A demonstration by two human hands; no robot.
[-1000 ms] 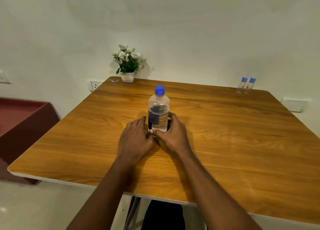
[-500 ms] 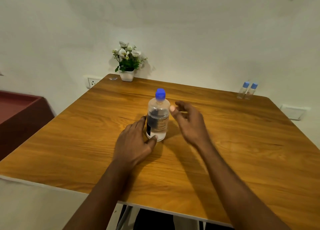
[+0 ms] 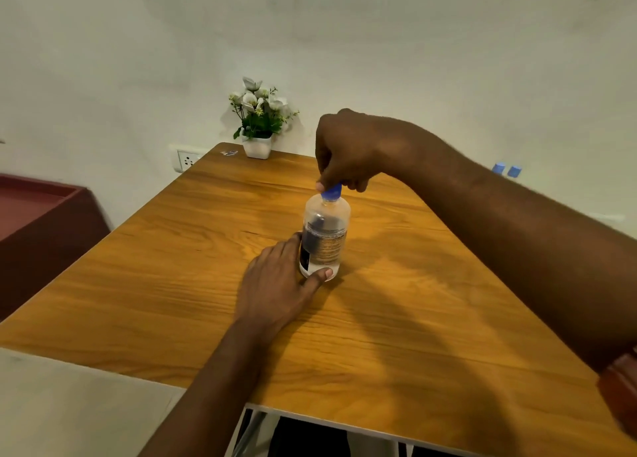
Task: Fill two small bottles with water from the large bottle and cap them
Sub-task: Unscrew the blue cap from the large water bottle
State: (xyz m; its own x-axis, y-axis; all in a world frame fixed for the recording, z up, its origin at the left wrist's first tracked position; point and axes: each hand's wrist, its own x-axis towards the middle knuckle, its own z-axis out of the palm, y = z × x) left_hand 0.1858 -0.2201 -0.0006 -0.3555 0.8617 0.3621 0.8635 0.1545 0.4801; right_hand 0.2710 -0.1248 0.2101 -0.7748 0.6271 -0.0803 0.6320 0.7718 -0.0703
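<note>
The large clear bottle (image 3: 325,237) stands upright in the middle of the wooden table (image 3: 172,284), with a dark label and a blue cap (image 3: 331,193). My left hand (image 3: 279,280) grips the bottle's lower part, thumb across its front. From above, my right hand (image 3: 348,149) pinches the blue cap with its fingers curled round it. Two small bottles show only their blue caps (image 3: 506,170) at the far right of the table, behind my right forearm.
A white pot of flowers (image 3: 258,122) stands at the table's far left corner, with a small scrap (image 3: 229,152) beside it. A wall socket (image 3: 186,160) and a dark red cabinet (image 3: 41,222) lie to the left.
My right hand has risen from the bottle's side to its top and closed on the cap. My left hand stays on the bottle's lower part. The camera has moved closer.
</note>
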